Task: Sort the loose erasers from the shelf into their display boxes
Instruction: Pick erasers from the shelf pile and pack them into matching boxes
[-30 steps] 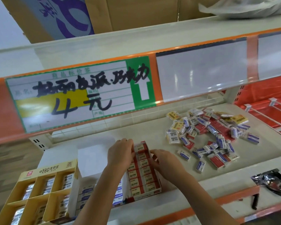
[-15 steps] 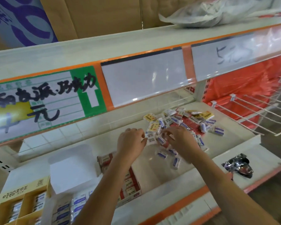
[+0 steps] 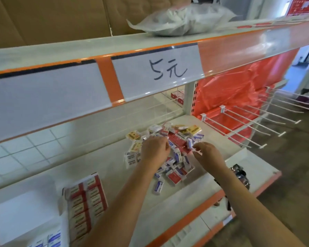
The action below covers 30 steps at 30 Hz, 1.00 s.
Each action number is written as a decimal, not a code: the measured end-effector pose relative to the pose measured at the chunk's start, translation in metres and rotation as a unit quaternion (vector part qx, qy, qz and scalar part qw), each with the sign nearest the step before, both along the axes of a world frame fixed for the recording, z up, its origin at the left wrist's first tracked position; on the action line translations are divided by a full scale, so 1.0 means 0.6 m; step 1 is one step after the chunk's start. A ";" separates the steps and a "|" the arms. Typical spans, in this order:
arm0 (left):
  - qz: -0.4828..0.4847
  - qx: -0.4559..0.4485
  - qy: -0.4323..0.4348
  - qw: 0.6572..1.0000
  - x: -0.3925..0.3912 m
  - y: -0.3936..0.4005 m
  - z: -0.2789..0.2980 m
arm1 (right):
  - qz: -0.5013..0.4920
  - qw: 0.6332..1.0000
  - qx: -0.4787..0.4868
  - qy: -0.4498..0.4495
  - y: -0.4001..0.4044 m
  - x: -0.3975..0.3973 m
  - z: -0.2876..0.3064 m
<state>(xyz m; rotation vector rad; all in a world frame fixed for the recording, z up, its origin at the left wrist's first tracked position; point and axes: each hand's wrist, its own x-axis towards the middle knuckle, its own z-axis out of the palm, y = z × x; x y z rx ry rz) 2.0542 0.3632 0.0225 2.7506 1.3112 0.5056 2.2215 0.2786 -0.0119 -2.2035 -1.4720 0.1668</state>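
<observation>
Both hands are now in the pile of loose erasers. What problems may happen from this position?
1. The eraser pile mixes red, blue and yellow wrappers, so the left hand or right hand may grab a wrong kind for the red display box.
2. One stray eraser lies toward the front edge of the shelf; a forearm might knock it off.

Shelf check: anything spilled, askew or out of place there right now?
Yes. A jumbled pile of loose erasers lies scattered on the shelf, mixing red, blue and yellow wrappers. A crumpled foil wrapper sits at the front edge.
</observation>
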 end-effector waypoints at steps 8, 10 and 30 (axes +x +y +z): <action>-0.008 0.037 -0.007 0.999 0.088 0.011 -0.016 | -0.015 0.998 -0.030 0.056 0.037 0.027 -0.007; -0.001 0.035 -0.002 0.999 0.105 0.014 -0.017 | -0.017 0.997 -0.024 0.065 0.044 0.029 -0.010; 0.064 -0.036 0.132 0.989 0.156 0.028 -0.034 | -0.038 0.996 -0.005 0.078 0.062 0.018 -0.021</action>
